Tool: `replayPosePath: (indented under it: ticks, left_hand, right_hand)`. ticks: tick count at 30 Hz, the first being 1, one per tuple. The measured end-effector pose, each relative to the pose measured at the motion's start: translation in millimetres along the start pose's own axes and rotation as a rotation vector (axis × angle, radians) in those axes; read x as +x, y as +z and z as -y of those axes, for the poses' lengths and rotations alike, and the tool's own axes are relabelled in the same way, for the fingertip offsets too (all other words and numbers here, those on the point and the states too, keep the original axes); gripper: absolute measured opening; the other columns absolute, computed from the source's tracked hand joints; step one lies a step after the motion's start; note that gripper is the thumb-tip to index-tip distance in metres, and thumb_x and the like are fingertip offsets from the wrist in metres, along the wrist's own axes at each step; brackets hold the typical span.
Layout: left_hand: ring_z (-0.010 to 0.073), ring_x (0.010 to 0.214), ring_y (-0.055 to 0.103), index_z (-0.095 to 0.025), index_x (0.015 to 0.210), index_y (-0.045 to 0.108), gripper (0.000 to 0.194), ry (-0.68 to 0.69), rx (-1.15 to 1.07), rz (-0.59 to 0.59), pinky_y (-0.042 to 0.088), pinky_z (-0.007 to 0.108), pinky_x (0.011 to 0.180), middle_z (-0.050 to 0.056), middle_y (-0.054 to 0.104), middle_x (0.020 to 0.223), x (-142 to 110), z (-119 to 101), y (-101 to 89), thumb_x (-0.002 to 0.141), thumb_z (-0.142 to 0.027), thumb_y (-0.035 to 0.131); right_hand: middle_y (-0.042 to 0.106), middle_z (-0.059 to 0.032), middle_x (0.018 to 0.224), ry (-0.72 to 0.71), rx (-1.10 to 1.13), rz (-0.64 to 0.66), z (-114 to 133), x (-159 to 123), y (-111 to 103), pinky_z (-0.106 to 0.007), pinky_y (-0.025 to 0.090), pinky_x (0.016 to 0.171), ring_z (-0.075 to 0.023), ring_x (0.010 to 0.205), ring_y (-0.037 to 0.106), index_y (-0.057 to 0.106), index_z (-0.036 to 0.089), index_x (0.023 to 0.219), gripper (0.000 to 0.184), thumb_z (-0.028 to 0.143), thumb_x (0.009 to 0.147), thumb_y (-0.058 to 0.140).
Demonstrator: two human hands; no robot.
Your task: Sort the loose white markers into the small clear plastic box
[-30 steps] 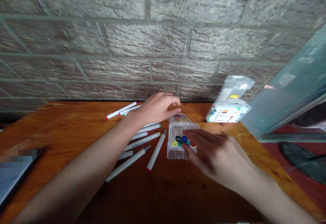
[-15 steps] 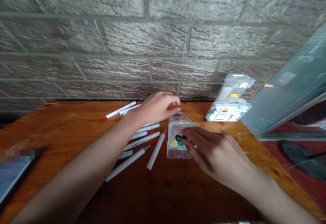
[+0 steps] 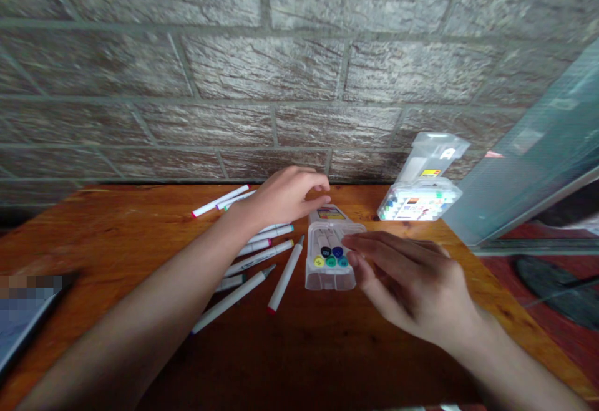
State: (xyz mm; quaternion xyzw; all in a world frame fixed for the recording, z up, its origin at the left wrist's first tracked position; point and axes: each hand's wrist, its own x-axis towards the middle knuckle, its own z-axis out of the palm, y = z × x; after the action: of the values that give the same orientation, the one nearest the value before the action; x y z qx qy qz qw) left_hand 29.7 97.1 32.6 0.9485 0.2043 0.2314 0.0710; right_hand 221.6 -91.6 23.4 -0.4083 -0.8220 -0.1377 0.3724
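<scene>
Open pen case (image 3: 331, 281) on the wooden table (image 3: 299, 355), taken as the landmark. The case lies with its lid (image 3: 322, 215) folded back toward the wall (image 3: 304, 74). Within its near end, coloured pen ends face the viewer: black (image 3: 326, 252) and blue (image 3: 337, 252) above; yellow (image 3: 319, 262), green (image 3: 331, 262) and light blue (image 3: 343, 262) below.

The left hand (image 3: 290, 193) hovers or rests at the far left of the case, beside the lid; contact with the lid cannot be determined. Its grip is moderately wide, thumb and forefinger apart with nothing between them. The right hand (image 3: 414, 280) is at the right side of the case, fingertips over its right edge. Its grip is narrow, thumb and forefinger nearly together; whether a pen is held cannot be told.

Left of the case, loose white pens lie at various angles. Nearest is a red-ended pen (image 3: 286, 275), followed by a yellow-ended pen (image 3: 259, 257) and a long grey-tipped pen (image 3: 234, 299). Others are partly covered by the left forearm. To the right of the case and farther back stands a second case (image 3: 418, 204), filled with pens, its clear cover (image 3: 430, 155) raised.
</scene>
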Motion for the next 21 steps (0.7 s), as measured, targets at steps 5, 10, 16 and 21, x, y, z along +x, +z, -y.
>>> replayPosePath:
  ticks: [5, 10, 16, 21]
  left_hand:
    - [0.0237, 0.098, 0.076, -0.018, 0.11, 0.079, 0.018, -0.003, 0.018, 0.003, 0.054, 0.035, 0.085, 0.008, 0.082, 0.106, 0.4, 1.8, 0.0, 0.104, -0.031, 0.068]
    - [0.0229, 0.096, 0.076, -0.019, 0.109, 0.08, 0.016, -0.029, 0.036, -0.003, 0.054, 0.034, 0.085, 0.008, 0.082, 0.104, -0.6, 1.0, -4.5, 0.102, -0.029, 0.069]
    - [0.0236, 0.098, 0.077, -0.018, 0.109, 0.08, 0.017, -0.077, 0.04, -0.032, 0.055, 0.035, 0.086, 0.009, 0.083, 0.108, -3.0, -2.4, -14.2, 0.101, -0.027, 0.069]
    - [0.023, 0.097, 0.078, -0.018, 0.107, 0.08, 0.016, -0.08, 0.024, -0.109, 0.057, 0.035, 0.087, 0.009, 0.084, 0.105, -5.0, 2.8, -21.9, 0.1, -0.028, 0.069]
  right_hand:
    - [0.08, -0.0008, 0.077, 0.202, 0.122, -0.294, -18.1, -7.3, 1.6, -0.024, 0.052, 0.06, -0.0112, 0.062, 0.071, 0.076, 0.02, 0.09, 0.014, 0.015, 0.101, 0.069]
    - [0.069, -0.0009, 0.066, 0.52, 0.341, -0.346, -50.7, -20.3, 25.1, -0.027, 0.041, 0.049, -0.012, 0.05, 0.054, 0.075, 0.02, 0.082, 0.032, 0.039, 0.106, 0.066]
    - [0.062, -0.0014, 0.063, 0.62, 0.429, -0.272, -75.2, -25.8, 51.4, -0.027, 0.037, 0.046, -0.0131, 0.05, 0.05, 0.068, 0.02, 0.073, 0.05, 0.056, 0.106, 0.06]
    - [0.065, -0.0032, 0.065, 0.678, 0.416, -0.231, -87.4, -25.5, 56.8, -0.028, 0.039, 0.048, -0.0156, 0.053, 0.053, 0.069, 0.02, 0.075, 0.053, 0.064, 0.103, 0.058]
